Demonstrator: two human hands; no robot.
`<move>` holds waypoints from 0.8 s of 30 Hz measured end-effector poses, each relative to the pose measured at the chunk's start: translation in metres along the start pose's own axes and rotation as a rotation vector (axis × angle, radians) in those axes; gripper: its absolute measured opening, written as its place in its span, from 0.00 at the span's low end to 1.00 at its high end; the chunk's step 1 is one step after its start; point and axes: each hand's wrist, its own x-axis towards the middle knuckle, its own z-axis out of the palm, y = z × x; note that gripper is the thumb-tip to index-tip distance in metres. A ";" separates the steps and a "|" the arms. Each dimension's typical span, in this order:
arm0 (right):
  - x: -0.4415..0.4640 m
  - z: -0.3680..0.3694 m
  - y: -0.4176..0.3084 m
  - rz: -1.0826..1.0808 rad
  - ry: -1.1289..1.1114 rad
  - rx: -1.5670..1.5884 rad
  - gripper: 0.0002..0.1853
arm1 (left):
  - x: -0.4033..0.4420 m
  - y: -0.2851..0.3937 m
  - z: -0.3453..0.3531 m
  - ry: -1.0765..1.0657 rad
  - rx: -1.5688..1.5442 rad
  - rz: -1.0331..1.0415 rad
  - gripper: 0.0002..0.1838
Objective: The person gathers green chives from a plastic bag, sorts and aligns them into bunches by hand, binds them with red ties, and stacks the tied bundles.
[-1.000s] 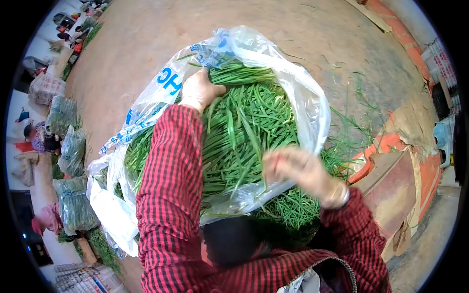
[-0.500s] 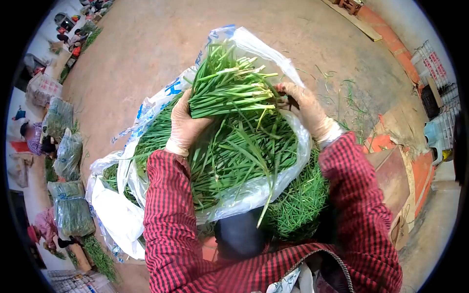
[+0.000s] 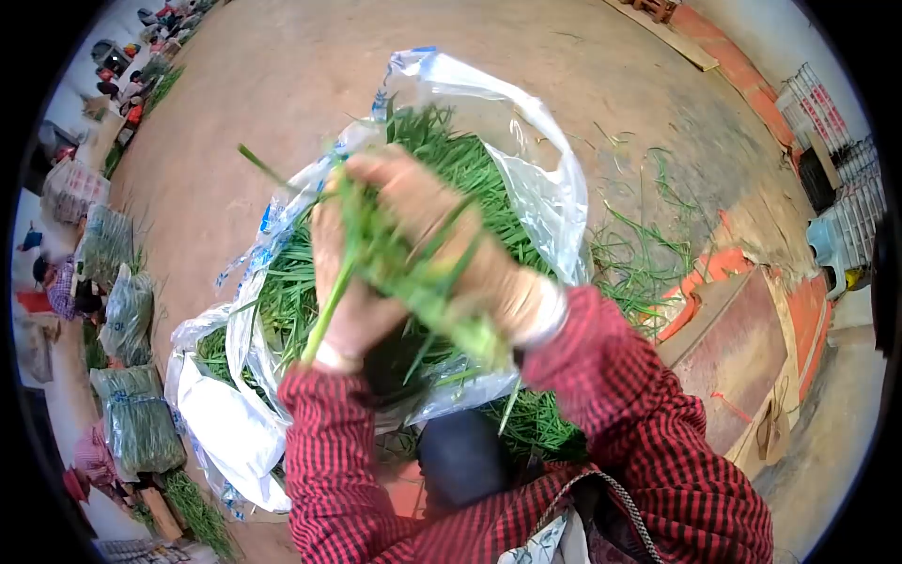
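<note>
Head view: One bunch of greens [image 3: 399,268] was held above the open plastic bag [image 3: 550,193], between the left hand [image 3: 348,291] and the right hand [image 3: 470,249]. Left fingers were closed around the bunch from its left side; right fingers lay bent over its upper end, too blurred to tell how firmly they pressed.

Edges and room: the bag's far rim stood up beyond the hands, with bare floor [image 3: 291,75] past it. To the right lay scattered greens [image 3: 648,249], then a worn board [image 3: 733,362]. The near rim was close to the dark-covered knee [image 3: 462,456].

Axis: the bunch slanted from upper left to lower right; one stalk angled down toward the left cuff, one leaf tip stuck out upper left. Root end: could not tell.

Count: one held bunch, one open bag, one heap inside it [image 3: 484,179], one white sack [image 3: 230,432] beside it; three wrapped bundles [image 3: 138,418] stood far left, near two co-workers [image 3: 61,287]. Held stalks: too blurred to count.
</note>
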 end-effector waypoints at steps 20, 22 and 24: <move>-0.033 0.014 -0.113 0.017 -0.113 0.111 0.40 | -0.096 0.073 -0.121 1.041 -0.814 -0.222 0.25; -0.059 0.008 -0.128 -0.028 -0.271 -0.287 0.50 | -0.111 0.073 -0.118 1.078 -1.208 -0.369 0.23; -0.083 0.021 -0.135 -0.245 -0.344 -0.568 0.57 | -0.112 0.105 -0.096 0.900 -1.255 -0.577 0.21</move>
